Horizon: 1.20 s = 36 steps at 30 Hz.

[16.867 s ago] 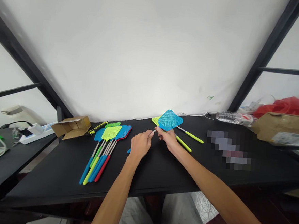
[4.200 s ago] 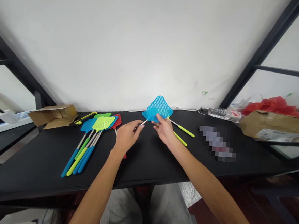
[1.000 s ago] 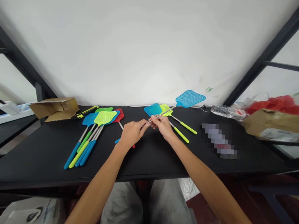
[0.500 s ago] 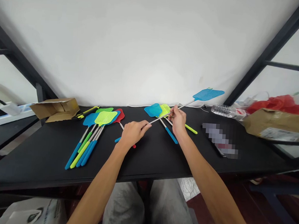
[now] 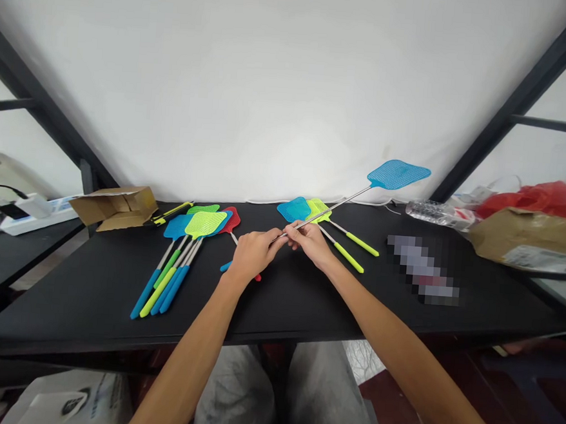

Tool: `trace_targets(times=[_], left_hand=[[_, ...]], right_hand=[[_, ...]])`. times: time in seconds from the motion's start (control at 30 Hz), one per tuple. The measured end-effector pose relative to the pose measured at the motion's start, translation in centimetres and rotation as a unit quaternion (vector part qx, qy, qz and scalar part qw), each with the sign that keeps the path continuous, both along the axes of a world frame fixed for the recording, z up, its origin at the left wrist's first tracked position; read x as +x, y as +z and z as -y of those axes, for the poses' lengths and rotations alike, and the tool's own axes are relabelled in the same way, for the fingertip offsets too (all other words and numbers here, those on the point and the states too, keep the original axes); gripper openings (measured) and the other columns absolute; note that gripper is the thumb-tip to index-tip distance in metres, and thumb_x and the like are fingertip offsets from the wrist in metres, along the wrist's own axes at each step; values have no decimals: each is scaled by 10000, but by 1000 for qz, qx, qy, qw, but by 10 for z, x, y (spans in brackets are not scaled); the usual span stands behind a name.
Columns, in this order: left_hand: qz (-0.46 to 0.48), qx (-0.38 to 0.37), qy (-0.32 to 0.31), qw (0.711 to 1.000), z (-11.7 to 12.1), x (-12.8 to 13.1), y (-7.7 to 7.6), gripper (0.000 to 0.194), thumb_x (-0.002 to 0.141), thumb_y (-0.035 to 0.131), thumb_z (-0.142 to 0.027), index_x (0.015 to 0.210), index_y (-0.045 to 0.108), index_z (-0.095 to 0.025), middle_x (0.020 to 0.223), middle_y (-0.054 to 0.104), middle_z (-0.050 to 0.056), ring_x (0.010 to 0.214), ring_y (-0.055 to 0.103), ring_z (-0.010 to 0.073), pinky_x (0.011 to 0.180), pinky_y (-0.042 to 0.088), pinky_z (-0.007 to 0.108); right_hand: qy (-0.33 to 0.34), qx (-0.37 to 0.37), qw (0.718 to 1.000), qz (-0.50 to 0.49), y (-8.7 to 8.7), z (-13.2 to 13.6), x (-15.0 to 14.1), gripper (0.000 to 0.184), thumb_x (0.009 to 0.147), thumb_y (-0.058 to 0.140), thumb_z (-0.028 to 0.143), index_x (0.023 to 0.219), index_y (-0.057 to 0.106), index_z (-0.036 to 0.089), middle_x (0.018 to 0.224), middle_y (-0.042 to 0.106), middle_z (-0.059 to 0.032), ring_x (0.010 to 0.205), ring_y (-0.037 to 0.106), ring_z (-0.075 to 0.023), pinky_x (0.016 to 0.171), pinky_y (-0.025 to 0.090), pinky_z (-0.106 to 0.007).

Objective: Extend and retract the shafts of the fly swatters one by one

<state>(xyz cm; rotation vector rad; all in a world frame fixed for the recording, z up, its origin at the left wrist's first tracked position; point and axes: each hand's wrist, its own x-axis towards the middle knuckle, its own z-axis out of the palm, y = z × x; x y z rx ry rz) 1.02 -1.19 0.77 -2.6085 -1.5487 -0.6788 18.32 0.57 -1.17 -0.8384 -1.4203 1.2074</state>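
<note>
- Head view: you hold a blue fly swatter (image 5: 398, 175) above the black table (image 5: 295, 310), its mesh head raised well to the right of the red fly swatter (image 5: 232, 219).
- Your left hand (image 5: 252, 252) hides the middle of that red swatter; its fingers wrap the blue one's lower part, thumb laid along it. The blue handle end (image 5: 225, 266) showing past the wrist looks like part of it.
- Your right hand (image 5: 310, 243), right of the red swatter, pinches the metal shaft. You have both hands close together; whether they touch, I cannot tell.
- The long axis slants from low left to high right. Your right hand is nearer the mesh head, your left nearer the handle.
- Left of the red swatter lie fanned fly swatters (image 5: 205, 223); right of it, lime-yellow fly swatters (image 5: 320, 209).
</note>
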Motion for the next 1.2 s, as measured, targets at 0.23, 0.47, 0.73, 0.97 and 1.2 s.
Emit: trace_targets(times=[0.23,0.47,0.73,0.97,1.2], left_hand=[[8,-3,11,1000,-3,4,0,463,997,315,-543,1069,687,-275,791,718,33,742,656,193,634,336,254],[17,-3,7,1000,-3,5,2,463,997,314,-544,1053,684,-271,762,708,30,713,643,189,606,306,253],[4,-15,-4,1000,-3,2,3,478,993,305,-555,1035,692,-279,751,703,30,730,641,192,619,319,257],[4,-15,6,1000,-2,-6,2,436,991,335,-520,1027,689,-270,756,708,28,729,645,190,614,325,252],[7,11,20,1000,1,-7,5,357,972,408,-501,1120,662,-298,769,719,4,737,663,189,595,313,253]], right_hand=[[-79,-4,996,-38,2,-11,10,418,735,716,584,756,714,166,655,616,-19,606,564,-126,501,408,-235],[-140,0,988,-68,10,-11,18,423,721,733,582,706,714,160,651,618,-35,603,557,-126,494,402,-240],[-247,3,958,-147,15,-18,41,436,698,745,614,685,671,184,574,537,-8,552,516,-126,480,404,-258],[-189,-6,975,-116,13,-13,41,441,737,698,631,788,687,193,631,562,-5,557,533,-120,486,413,-255],[-78,-1,997,-19,6,-6,20,424,725,728,585,827,724,173,712,662,-39,597,566,-124,490,425,-234]])
